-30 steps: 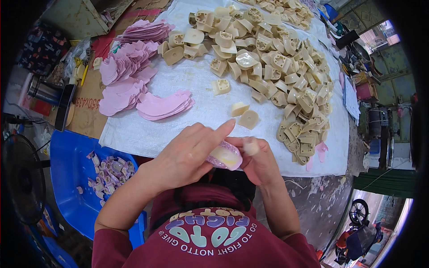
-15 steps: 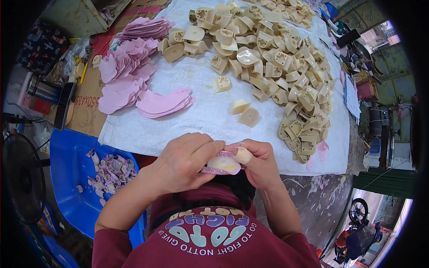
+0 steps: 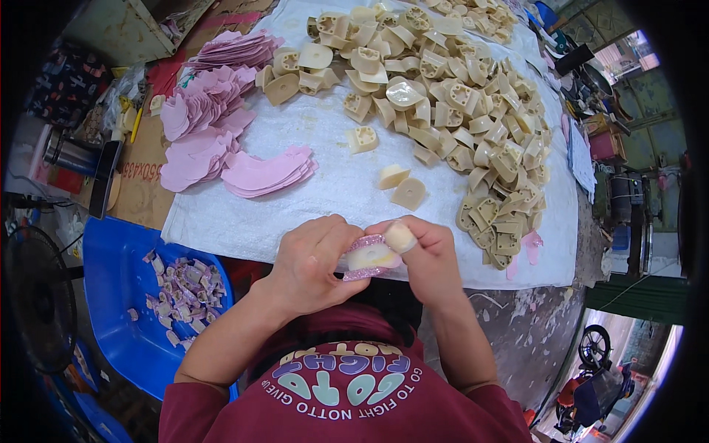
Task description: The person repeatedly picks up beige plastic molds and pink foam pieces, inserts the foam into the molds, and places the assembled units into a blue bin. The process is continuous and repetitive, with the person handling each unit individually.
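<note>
Between my two hands, just off the near edge of the table, is a pale shoe heel (image 3: 369, 257) with a pink glitter covering wrapped along its sides. My left hand (image 3: 312, 260) grips it from the left with bent fingers. On the other end, my right hand (image 3: 430, 258) pinches the covering; a beige wrap (image 3: 400, 237) sits around its thumb. Fingers hide parts of the heel at both ends. Beyond my hands, two loose beige heels (image 3: 408, 193) lie on the white cloth (image 3: 295, 221), and a single heel (image 3: 362, 139) rests farther back.
A large heap of beige heels (image 3: 450, 111) covers the table's back and right. Pink cut pieces (image 3: 269, 171) lie in stacks on the left. At lower left, a blue tub (image 3: 118, 317) holds several pink-covered heels (image 3: 185, 292), near a dark fan (image 3: 37, 295).
Both hands have moved slightly up, toward the table. The heel between them has tilted, showing more of its pale face, and my right thumb has shifted up along the covering.
</note>
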The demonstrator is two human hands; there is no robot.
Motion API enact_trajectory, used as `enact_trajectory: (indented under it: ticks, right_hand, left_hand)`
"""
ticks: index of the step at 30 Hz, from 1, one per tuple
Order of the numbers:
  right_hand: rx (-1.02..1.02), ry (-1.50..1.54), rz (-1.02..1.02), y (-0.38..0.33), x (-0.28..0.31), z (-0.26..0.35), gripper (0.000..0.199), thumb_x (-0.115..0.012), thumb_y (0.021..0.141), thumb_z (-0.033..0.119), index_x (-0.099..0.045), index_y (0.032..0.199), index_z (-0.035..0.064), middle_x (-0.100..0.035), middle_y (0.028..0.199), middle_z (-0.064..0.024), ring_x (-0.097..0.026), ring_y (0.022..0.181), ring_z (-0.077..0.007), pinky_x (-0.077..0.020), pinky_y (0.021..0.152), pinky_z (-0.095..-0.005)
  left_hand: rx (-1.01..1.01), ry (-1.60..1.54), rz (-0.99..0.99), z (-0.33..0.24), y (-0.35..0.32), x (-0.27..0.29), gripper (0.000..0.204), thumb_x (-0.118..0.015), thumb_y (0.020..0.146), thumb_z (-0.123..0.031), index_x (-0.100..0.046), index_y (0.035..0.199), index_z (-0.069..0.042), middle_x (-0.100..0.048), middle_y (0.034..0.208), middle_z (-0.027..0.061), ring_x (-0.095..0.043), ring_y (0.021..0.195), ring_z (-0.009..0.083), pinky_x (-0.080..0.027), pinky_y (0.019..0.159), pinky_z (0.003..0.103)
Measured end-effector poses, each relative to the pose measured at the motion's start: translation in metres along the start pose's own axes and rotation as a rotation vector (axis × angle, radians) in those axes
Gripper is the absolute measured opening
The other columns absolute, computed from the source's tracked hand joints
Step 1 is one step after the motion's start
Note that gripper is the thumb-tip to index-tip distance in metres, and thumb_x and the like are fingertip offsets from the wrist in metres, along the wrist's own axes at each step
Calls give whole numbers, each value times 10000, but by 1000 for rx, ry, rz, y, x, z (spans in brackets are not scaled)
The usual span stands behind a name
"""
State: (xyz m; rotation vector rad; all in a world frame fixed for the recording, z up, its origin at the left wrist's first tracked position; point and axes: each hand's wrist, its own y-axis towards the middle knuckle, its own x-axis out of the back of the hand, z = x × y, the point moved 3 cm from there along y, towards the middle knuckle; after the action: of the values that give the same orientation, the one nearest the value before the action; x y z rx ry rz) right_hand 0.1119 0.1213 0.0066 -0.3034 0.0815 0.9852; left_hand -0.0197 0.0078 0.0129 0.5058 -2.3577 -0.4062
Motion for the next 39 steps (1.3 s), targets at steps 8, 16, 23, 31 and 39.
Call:
enact_trajectory:
  ticks: [8, 16, 23, 31, 39]
  right_hand:
    - [79, -108, -162, 2, -8, -3, 291, -524, 997, 211, -657, 1104, -24, -677, 927, -54, -625, 853, -110, -505, 761, -259]
    - [97, -127, -207, 9, -7, -14, 333, -536, 992, 248, -633, 1135, -37, -671, 976, -79, -635, 843, -138, -515, 754, -278]
    - [-42, 408, -253, 14, -21, -20, 342, -527, 996, 262, -623, 1154, -26, -660, 999, -66, -629, 876, -128, -509, 797, -285]
    - [-28, 414, -209, 12, -23, -22, 298, -470, 1009, 173, -597, 1200, -17, -640, 1042, -49, -576, 967, -101, -457, 865, -247]
    - [42, -48, -142, 21, -24, -29, 323, -424, 1006, 125, -512, 1287, -6, -589, 1146, -72, -537, 1053, -117, -424, 931, -260]
  left_hand:
    - [92, 49, -170, 0, -2, -18, 389, -820, 572, -94, -595, 882, -32, -582, 762, 106, -610, 649, 273, -471, 555, 341]
    - [125, 95, -260, 1, -1, -24, 360, -806, 589, -119, -574, 853, -38, -554, 741, 106, -590, 635, 298, -462, 540, 387]
    - [184, 98, -306, 3, 1, -23, 342, -819, 642, -109, -581, 870, -18, -608, 719, 113, -647, 625, 272, -508, 571, 336]
    - [281, 9, -316, 17, 0, -28, 343, -798, 663, -174, -546, 848, -35, -595, 701, 134, -624, 622, 328, -493, 545, 402]
    - [351, 10, -305, 25, -4, -23, 371, -811, 657, -204, -536, 835, -31, -602, 696, 146, -625, 622, 333, -490, 541, 410]
